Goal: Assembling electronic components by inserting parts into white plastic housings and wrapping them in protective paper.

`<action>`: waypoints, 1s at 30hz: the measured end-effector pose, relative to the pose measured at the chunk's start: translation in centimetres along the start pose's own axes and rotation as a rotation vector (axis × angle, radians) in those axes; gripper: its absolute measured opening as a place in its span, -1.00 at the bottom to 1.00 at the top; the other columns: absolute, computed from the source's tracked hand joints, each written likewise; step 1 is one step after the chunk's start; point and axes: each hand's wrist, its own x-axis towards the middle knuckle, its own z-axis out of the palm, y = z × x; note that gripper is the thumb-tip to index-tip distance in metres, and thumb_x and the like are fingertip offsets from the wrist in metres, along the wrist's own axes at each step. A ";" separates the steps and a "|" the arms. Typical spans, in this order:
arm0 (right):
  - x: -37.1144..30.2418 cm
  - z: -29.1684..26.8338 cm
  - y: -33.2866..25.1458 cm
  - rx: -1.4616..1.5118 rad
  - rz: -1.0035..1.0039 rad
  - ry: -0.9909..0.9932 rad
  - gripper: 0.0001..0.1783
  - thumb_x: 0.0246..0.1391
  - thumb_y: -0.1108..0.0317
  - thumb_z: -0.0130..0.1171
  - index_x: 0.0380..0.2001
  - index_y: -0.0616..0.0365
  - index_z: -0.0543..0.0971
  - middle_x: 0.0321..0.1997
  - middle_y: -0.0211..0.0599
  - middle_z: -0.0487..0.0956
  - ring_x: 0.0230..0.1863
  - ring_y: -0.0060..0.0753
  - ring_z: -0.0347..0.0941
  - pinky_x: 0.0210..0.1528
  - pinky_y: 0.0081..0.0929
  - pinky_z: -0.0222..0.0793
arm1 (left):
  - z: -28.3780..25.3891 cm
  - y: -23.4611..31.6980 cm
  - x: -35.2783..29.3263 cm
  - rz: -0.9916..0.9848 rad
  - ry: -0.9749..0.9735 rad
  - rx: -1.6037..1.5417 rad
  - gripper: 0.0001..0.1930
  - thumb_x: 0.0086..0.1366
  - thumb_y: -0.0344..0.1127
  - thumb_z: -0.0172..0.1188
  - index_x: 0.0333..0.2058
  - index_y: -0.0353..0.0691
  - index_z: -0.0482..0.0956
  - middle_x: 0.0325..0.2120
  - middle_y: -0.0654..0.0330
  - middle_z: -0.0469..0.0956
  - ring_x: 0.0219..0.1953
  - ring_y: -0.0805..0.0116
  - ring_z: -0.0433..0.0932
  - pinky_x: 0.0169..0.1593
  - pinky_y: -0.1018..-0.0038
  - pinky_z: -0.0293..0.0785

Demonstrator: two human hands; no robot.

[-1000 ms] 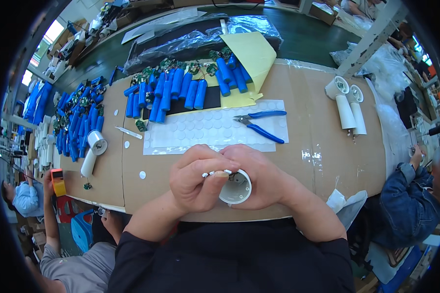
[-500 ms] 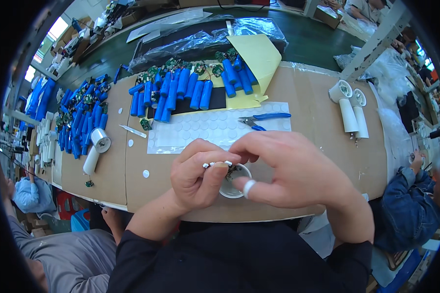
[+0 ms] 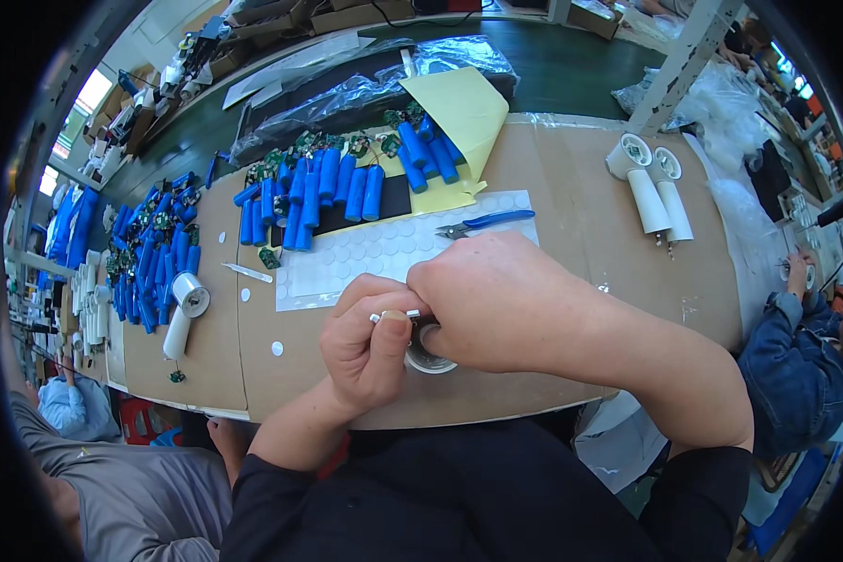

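My left hand [image 3: 370, 342] is closed, thumb against fingers, pinching small white connector-like pieces [image 3: 412, 314] whose ends stick out beside the thumb. My right hand [image 3: 496, 295] is bent over, back of the hand up, its knuckles touching the left fingers. The right fingertips are hidden underneath, so what they grip does not show. Below both hands is a round, white-rimmed cup-like part [image 3: 433, 363], partly covered by the right hand. Beyond the right hand, blue-handled cutters [image 3: 487, 222] lie on a sheet of round white stickers [image 3: 347, 258].
Blue cylindrical battery cells [image 3: 304, 197] with green circuit boards lie at the back; another pile [image 3: 150, 253] is at left. White tubular housings [image 3: 646, 201] stand at far right, one more [image 3: 176, 332] at left. White tweezers [image 3: 248, 273] lie beside the sticker sheet. Co-workers sit on both sides.
My right hand has turned over and come in against the left, with its thumb now hidden and the cup-like part more covered. The whole view has shifted slightly.
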 end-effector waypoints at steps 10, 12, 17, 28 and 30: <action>-0.9 1.1 0.6 0.045 0.026 0.115 -0.88 -0.13 0.35 0.22 -0.55 0.15 0.66 -0.48 -0.05 0.65 -0.35 -0.02 0.63 -0.26 -0.16 0.55 | 0.5 -0.3 -0.2 -0.068 -0.022 -0.171 -0.75 0.45 -0.38 -0.01 -0.15 -0.42 0.61 -0.21 0.00 0.61 -0.20 0.33 0.55 -0.11 0.47 0.46; -0.9 1.0 0.7 0.041 0.023 0.133 -0.87 -0.13 0.35 0.22 -0.55 0.15 0.66 -0.49 -0.06 0.65 -0.35 -0.02 0.63 -0.26 -0.16 0.54 | 0.5 -0.4 -0.1 -0.053 -0.030 -0.176 -0.75 0.45 -0.38 -0.01 -0.14 -0.41 0.61 -0.20 0.00 0.61 -0.19 0.32 0.56 -0.10 0.46 0.46; -0.7 0.6 0.5 0.062 0.031 0.137 -0.85 -0.13 0.32 0.22 -0.53 0.16 0.66 -0.48 -0.01 0.64 -0.34 0.04 0.62 -0.26 -0.10 0.53 | 0.0 -0.8 0.2 -0.011 -0.009 -0.152 -0.75 0.43 -0.40 0.00 -0.11 -0.41 0.61 -0.19 -0.01 0.60 -0.17 0.30 0.57 -0.09 0.45 0.47; -1.5 0.8 0.5 0.145 0.180 0.214 -0.80 -0.19 0.29 0.28 -0.56 0.19 0.52 -0.57 0.04 0.51 -0.49 0.10 0.50 -0.43 -0.13 0.38 | 1.0 -0.6 0.5 0.103 -0.090 -0.109 -0.49 0.09 -0.34 0.38 0.06 -0.24 0.51 -0.07 0.00 0.54 -0.03 0.00 0.51 0.05 0.21 0.44; -1.5 1.2 1.4 0.207 0.147 0.219 -0.80 -0.18 0.29 0.26 -0.55 0.20 0.55 -0.65 -0.15 0.48 -0.60 -0.12 0.44 -0.48 -0.28 0.34 | 1.3 -0.9 0.3 0.121 -0.057 -0.054 -0.45 0.09 -0.32 0.40 0.08 -0.23 0.47 -0.08 0.00 0.53 -0.03 -0.02 0.51 0.05 0.20 0.44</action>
